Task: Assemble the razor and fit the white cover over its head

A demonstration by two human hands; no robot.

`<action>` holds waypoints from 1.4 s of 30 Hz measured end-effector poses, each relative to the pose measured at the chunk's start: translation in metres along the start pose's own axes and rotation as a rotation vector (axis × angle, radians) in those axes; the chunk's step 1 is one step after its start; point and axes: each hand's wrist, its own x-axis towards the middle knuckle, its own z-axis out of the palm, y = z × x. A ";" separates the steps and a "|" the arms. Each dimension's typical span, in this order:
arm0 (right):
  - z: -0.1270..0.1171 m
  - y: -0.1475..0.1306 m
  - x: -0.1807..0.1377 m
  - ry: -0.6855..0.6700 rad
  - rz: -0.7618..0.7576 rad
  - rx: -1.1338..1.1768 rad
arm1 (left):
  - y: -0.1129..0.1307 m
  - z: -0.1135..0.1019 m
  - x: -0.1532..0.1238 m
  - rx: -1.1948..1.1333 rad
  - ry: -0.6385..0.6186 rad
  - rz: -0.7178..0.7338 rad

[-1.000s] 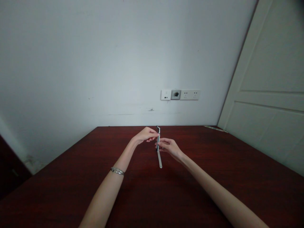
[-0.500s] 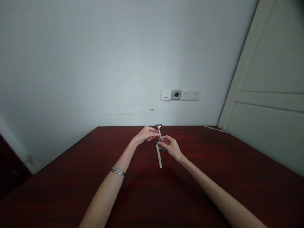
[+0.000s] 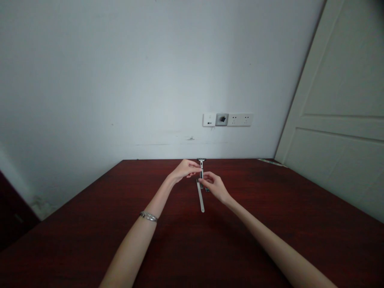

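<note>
A razor (image 3: 201, 164) with a dark wide head stands upright between my hands over the middle of the table. My left hand (image 3: 185, 169) pinches its handle from the left, just below the head. Lower down, my right hand (image 3: 215, 185) grips the same handle from the right between thumb and fingers. A long pale strip with a rounded near end and a small hole, like a toothbrush handle (image 3: 201, 198), lies on the table just below my hands; its far end is partly hidden. A small greenish item (image 3: 207, 190) shows beside my right fingers, mostly covered.
The dark red wooden table (image 3: 168, 248) runs back to a pale wall (image 3: 156, 88). Wall sockets (image 3: 239, 119) sit above its far edge. A white panelled door (image 3: 339, 160) stands at the right. A thin flat strip (image 3: 272, 163) lies at the table's far right edge.
The razor's head has turned slightly and now sits more level, a touch lower and to the right. Both hands keep their hold in nearly the same place.
</note>
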 end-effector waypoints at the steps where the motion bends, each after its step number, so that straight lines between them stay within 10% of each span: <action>1: 0.000 -0.001 0.000 -0.004 -0.003 0.000 | 0.000 0.000 0.000 -0.002 -0.005 0.006; 12: -0.002 -0.002 0.000 0.009 0.023 0.041 | -0.002 -0.017 -0.004 0.011 -0.087 -0.088; 18: 0.002 -0.012 -0.003 -0.081 0.101 0.210 | -0.023 -0.025 0.009 -0.522 0.114 -0.243; 42: 0.026 -0.011 -0.014 0.001 0.273 0.348 | -0.043 0.023 0.039 -1.046 -0.232 -0.203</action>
